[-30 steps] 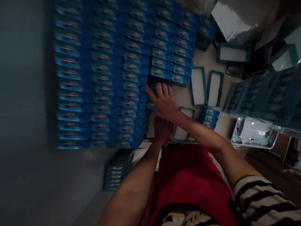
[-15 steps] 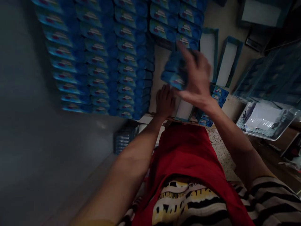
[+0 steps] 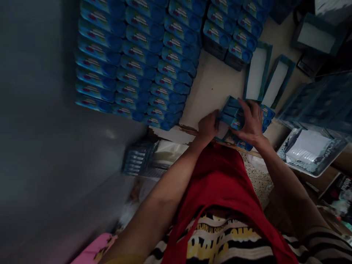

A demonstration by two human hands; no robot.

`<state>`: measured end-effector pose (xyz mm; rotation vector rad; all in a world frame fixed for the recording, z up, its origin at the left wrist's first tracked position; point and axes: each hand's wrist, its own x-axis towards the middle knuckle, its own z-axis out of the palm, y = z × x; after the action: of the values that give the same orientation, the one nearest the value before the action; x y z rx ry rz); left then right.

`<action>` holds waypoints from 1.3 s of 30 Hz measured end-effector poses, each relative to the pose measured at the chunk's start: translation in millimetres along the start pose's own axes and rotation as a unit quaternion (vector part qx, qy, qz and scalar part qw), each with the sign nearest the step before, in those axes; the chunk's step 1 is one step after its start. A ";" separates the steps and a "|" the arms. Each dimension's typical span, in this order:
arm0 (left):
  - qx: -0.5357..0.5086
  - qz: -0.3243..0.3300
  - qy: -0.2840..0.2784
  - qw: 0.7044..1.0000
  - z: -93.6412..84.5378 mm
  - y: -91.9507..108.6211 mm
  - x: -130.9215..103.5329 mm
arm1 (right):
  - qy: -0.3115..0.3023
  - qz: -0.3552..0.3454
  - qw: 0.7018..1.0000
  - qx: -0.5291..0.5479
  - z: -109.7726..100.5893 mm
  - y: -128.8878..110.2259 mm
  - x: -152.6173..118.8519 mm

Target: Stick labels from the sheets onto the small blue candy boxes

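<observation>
My right hand (image 3: 252, 123) grips a small group of blue packs (image 3: 232, 112) with printed labels, thumb at the near side and fingers over the far side. These packs are at an open blue-walled box (image 3: 222, 130) with a white inside, near the table's front edge. Whether they rest in it or just above it, I cannot tell. My left hand (image 3: 209, 126) is closed at the box's left end, its fingertips partly hidden. More blue packs (image 3: 268, 113) with round ends sit just right of my right hand.
Long rows of blue packs (image 3: 134, 66) cover the table's left, with shorter rows (image 3: 217, 35) behind. Two open white-bottomed boxes (image 3: 257, 73) lie beyond my right hand. At right are wrapped packs (image 3: 324, 102) and a clear tub (image 3: 310, 150). A grey wall (image 3: 41, 110) bounds the left.
My right hand has carried the blue packs down and right toward the box at the front edge. My left hand stays beside the box. The camera view has shifted.
</observation>
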<state>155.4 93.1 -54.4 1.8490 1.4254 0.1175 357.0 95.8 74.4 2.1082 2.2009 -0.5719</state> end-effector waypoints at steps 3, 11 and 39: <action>0.005 0.006 -0.010 1.000 -5.3 -5.5 7.6 | -0.022 0.010 1.000 -0.008 4.2 -10.6 11.4; 0.007 -0.015 0.029 0.999 -12.3 -3.4 13.2 | -0.001 0.022 1.000 -0.006 4.1 -22.3 27.8; 0.005 0.080 0.129 0.988 -35.8 -66.3 -26.1 | 0.092 0.036 0.995 -0.023 -69.8 44.0 163.1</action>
<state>76.0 93.6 -61.2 2.0118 1.4470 0.4446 403.1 272.5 83.4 2.2894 2.1918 -0.3311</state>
